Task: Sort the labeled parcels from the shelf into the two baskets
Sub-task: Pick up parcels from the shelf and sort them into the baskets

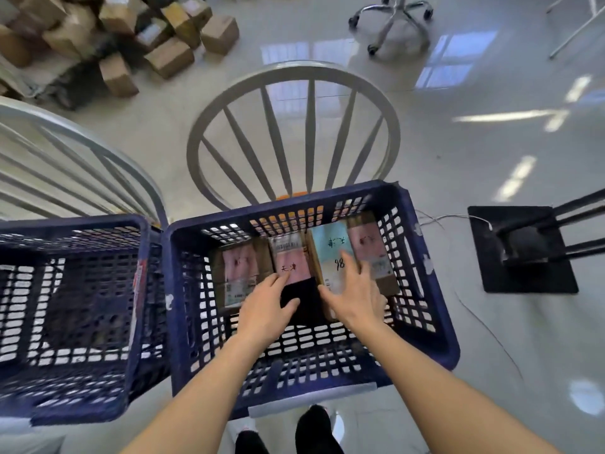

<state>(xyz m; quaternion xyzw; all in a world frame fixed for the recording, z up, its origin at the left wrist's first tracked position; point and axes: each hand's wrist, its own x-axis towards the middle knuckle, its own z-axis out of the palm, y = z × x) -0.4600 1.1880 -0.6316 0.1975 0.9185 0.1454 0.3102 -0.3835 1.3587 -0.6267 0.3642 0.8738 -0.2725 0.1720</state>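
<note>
Parcels (289,262), four at least, lay in your right basket (422,257) under your open left hand (266,306) and right hand (355,290), while the left basket (140,290) looked empty.

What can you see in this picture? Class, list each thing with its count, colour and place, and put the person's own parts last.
baskets: two, dark blue; right basket holds parcels, left basket beside it looks empty.
parcels in basket: four, brown; three pink-labelled, one blue-labelled; in a row.
loose boxes: many, brown; floor, upper left.
spindle chairs: two, white; one behind the right basket, one far left.
office chair base: one, chrome; top.
stand base: one, black; right.
left hand: on the parcels.
right hand: on the blue-labelled parcel.
shoes: black; bottom.
</note>
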